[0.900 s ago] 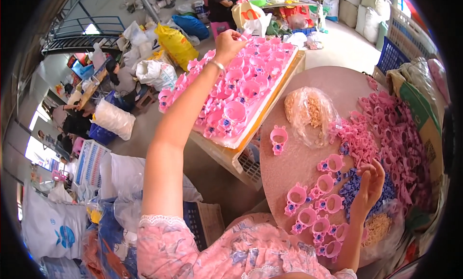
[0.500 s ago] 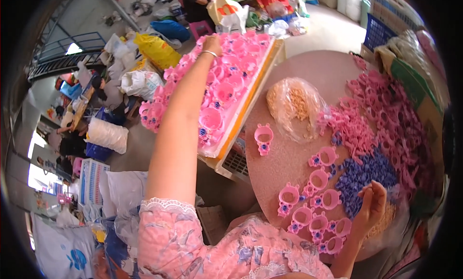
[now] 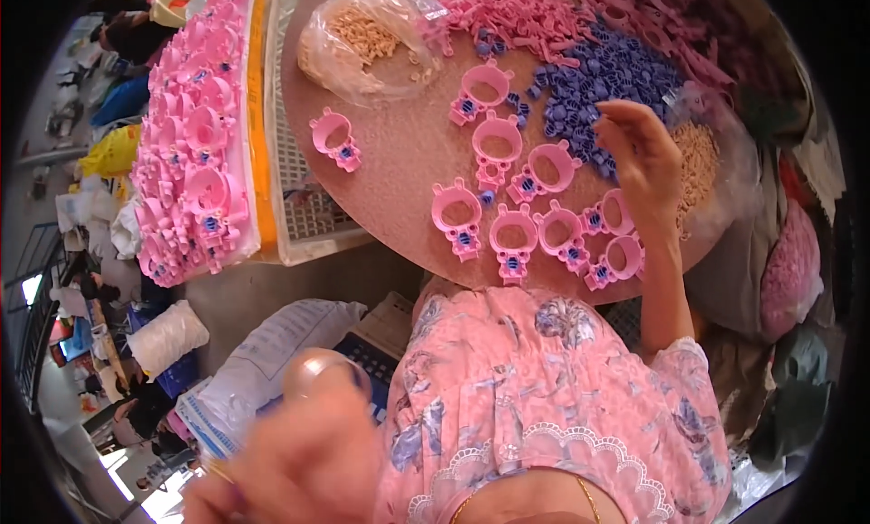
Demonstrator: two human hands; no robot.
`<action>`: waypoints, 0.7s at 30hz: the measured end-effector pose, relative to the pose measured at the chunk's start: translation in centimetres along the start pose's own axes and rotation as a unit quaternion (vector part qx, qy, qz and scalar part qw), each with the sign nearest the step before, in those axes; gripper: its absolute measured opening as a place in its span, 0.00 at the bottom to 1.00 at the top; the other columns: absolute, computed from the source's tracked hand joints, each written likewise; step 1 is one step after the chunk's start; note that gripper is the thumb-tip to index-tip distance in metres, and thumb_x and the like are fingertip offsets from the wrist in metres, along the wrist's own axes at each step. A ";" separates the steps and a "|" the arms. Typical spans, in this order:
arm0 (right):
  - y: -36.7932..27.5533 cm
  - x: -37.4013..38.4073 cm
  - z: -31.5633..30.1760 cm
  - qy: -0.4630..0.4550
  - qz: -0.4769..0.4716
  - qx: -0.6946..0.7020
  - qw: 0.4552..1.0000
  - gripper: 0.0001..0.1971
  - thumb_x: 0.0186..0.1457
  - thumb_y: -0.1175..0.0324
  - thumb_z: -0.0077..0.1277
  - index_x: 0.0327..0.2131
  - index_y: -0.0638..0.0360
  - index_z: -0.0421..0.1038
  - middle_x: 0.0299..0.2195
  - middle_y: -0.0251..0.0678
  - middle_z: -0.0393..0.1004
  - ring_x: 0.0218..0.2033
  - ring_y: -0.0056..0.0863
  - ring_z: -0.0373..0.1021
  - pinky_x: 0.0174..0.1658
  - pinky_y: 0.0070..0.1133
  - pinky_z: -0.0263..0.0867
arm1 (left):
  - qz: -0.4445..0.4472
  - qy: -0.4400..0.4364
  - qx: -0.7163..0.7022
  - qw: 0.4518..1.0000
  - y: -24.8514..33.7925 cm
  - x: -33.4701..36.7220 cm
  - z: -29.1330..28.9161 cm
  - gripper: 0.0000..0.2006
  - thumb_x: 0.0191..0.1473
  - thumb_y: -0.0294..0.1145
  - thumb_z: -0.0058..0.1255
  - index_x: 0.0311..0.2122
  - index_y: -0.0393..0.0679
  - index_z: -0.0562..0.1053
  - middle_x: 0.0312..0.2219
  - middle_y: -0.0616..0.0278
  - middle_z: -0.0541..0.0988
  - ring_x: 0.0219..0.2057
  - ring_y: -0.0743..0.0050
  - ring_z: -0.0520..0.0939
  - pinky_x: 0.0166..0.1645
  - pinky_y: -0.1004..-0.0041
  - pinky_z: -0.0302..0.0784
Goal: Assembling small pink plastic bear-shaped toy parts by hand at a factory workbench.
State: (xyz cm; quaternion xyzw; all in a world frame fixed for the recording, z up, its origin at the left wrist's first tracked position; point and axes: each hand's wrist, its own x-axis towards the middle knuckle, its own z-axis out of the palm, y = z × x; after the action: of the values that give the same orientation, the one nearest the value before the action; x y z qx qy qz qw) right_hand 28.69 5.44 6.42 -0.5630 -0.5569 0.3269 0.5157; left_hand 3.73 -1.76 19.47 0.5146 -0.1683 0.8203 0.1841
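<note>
My left hand (image 3: 294, 442) is a large blur at the lower left, close to the camera; its fingers are smeared, so what they hold, if anything, is hidden. My right hand (image 3: 642, 157) hovers at the edge of a heap of small blue plastic parts (image 3: 594, 80), fingers loosely bent and nothing visible between them. Left of and below it, several pink plastic rings with bear ears (image 3: 497, 141) lie on the round table, most bearing a small blue piece. One such pink ring (image 3: 333, 137) lies apart toward the table's left edge.
The round table (image 3: 390, 162) also carries a bag of peach-coloured bits (image 3: 362, 39), a heap of pink parts (image 3: 517, 17) and more peach bits (image 3: 696, 166) at right. On the left, a tray stand (image 3: 263, 162) is crowded with pink rings (image 3: 204, 125). A white sack (image 3: 281, 352) lies below.
My left hand has left the pink rings on the tray and swung back near the camera. The view has turned down toward the table. My right hand stays by the blue heap.
</note>
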 end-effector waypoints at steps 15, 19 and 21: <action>5.5 7.9 6.8 -0.112 -0.171 -0.379 0.903 0.09 0.48 0.68 0.53 0.35 0.54 0.74 0.34 0.36 0.74 0.38 0.35 0.69 0.44 0.30 0.58 | 0.449 0.037 -0.367 0.814 0.5 1.3 9.1 0.17 0.57 0.29 0.32 0.46 0.25 0.62 0.39 0.44 0.68 0.46 0.55 0.70 0.44 0.63 0.73; 4.6 8.0 9.6 -0.071 -0.360 -0.362 0.857 0.07 0.47 0.66 0.55 0.32 0.52 0.75 0.34 0.32 0.70 0.41 0.34 0.66 0.44 0.29 0.57 | 0.525 -0.035 -0.495 0.691 0.4 2.1 9.5 0.16 0.56 0.24 0.28 0.45 0.22 0.61 0.37 0.43 0.68 0.45 0.55 0.70 0.46 0.63 0.71; 3.9 7.5 10.7 -0.158 -0.320 -0.389 0.849 0.08 0.47 0.65 0.55 0.34 0.50 0.75 0.35 0.31 0.70 0.42 0.32 0.66 0.46 0.28 0.56 | 0.526 0.000 -0.407 0.747 0.9 1.7 8.9 0.15 0.56 0.22 0.28 0.45 0.23 0.62 0.38 0.44 0.68 0.45 0.57 0.70 0.45 0.64 0.72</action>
State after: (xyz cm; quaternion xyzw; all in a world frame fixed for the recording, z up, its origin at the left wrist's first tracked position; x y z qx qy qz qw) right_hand 20.99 15.58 1.57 -0.4492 -0.8618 -0.0151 0.2353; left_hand 9.61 -6.47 24.67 0.2210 -0.7301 0.6410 -0.0843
